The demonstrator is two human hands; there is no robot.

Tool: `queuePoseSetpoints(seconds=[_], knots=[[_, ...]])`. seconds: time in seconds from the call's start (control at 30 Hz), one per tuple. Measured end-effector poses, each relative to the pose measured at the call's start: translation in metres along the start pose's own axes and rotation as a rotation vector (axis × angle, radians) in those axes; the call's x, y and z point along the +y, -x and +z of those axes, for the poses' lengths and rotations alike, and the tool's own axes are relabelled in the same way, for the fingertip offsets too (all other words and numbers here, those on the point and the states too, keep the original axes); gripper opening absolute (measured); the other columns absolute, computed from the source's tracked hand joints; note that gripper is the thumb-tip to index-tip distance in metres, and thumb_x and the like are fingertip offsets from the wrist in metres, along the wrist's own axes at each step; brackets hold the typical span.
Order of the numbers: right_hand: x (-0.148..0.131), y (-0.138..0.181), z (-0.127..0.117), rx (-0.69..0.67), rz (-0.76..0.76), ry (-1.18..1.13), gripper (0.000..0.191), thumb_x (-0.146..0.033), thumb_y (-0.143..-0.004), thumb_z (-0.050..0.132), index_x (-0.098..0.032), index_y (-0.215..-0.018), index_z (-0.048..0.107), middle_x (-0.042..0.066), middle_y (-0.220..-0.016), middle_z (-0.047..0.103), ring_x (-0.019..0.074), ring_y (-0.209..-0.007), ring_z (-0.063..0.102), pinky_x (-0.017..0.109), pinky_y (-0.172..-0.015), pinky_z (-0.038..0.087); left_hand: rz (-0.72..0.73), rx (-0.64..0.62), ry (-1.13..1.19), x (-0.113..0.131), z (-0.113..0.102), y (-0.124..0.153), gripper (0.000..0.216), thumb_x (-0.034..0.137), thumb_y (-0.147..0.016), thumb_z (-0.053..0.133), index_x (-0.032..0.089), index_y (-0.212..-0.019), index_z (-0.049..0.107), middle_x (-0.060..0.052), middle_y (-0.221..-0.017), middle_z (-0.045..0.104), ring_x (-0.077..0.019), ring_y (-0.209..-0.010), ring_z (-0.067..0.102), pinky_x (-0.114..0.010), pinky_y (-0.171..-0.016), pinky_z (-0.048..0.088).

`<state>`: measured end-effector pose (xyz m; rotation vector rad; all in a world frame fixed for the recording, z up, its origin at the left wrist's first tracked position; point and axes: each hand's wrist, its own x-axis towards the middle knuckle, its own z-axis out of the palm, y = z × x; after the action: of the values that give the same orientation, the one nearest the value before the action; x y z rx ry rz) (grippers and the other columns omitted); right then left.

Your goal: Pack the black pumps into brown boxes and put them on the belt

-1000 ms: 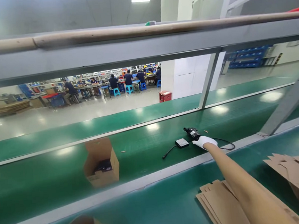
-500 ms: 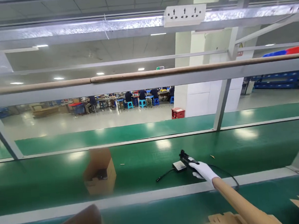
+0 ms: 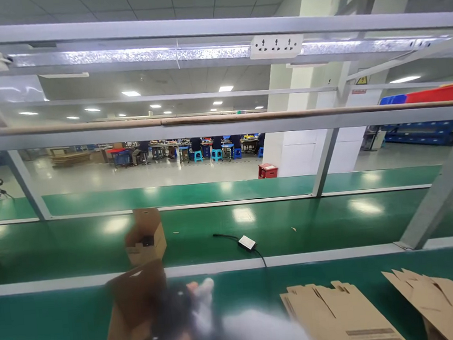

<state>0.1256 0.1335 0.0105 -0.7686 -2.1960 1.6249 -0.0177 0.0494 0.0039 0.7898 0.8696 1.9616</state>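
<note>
I see a blurred gloved hand (image 3: 201, 312) low in the view at about 6 o'clock, white knit fabric with a pink fingertip showing; motion smear keeps me from telling which hand it is or whether its fingers are clamped or spread. It sits against a dark lumpy object (image 3: 171, 315), too blurred to name, and just right of an open brown box (image 3: 133, 310) of matte corrugated card, whose flaps stand up at 12 o'clock.

The adapter (image 3: 247, 242) lies on the far belt (image 3: 334, 224) at about 1 o'clock from the hand, well apart from it. It is a small flat rectangular block with a pale glossy top. Its long axis runs from 10 to 4 o'clock, and a thin black cord (image 3: 262, 257) leaves each end, one toward 10 o'clock, the other curling down to 5 o'clock over the grey rail (image 3: 337, 254).

A second small carton (image 3: 145, 239), open-topped with something dark inside, stands on the belt at 11 o'clock. Flat die-cut card blanks (image 3: 342, 316) with notched edges lie at 4 o'clock on the near smooth green surface.
</note>
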Motion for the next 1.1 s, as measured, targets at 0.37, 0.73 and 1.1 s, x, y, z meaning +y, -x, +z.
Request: queuePoseSetpoints(seconds=[0.37, 0.73, 1.1], knots=[[-0.071, 0.053, -0.010, 0.324, -0.311, 0.682, 0.022, -0.020, -0.084, 0.052, -0.026, -0.102, 0.064, 0.001, -0.091, 0.066, 0.0149, -0.082, 0.063, 0.023, -0.073, 0.052, -0.069, -0.033, 0.180, 0.089, -0.072, -0.009, 0.054, 0.046, -0.068, 0.070, 0.017, -0.112, 0.057, -0.007, -0.084, 0.063, -0.0192, -0.073, 0.060, -0.033, -0.067, 0.053], [-0.107, -0.032, 0.020, -0.053, -0.689, 0.656, 0.017, -0.017, -0.087, 0.052, -0.019, -0.092, 0.068, 0.003, -0.079, 0.065, 0.0110, -0.068, 0.058, 0.022, -0.062, 0.047, -0.376, -0.554, -0.337, 0.061, -0.068, 0.012, 0.067, 0.049, -0.047, 0.084, 0.013, -0.098, 0.059, -0.007, -0.086, 0.061, -0.0222, -0.083, 0.056, -0.031, -0.073, 0.045], [-0.077, -0.053, 0.064, -0.268, -0.224, 0.375, 0.069, -0.036, -0.080, 0.053, -0.017, -0.142, 0.030, 0.006, -0.106, 0.064, 0.0218, -0.095, 0.060, 0.035, -0.087, 0.047, -0.185, -0.269, -0.259, 0.067, -0.088, 0.017, 0.062, 0.042, -0.059, 0.080, 0.014, -0.108, 0.055, -0.011, -0.107, 0.062, -0.0293, -0.104, 0.056, -0.038, -0.089, 0.046]])
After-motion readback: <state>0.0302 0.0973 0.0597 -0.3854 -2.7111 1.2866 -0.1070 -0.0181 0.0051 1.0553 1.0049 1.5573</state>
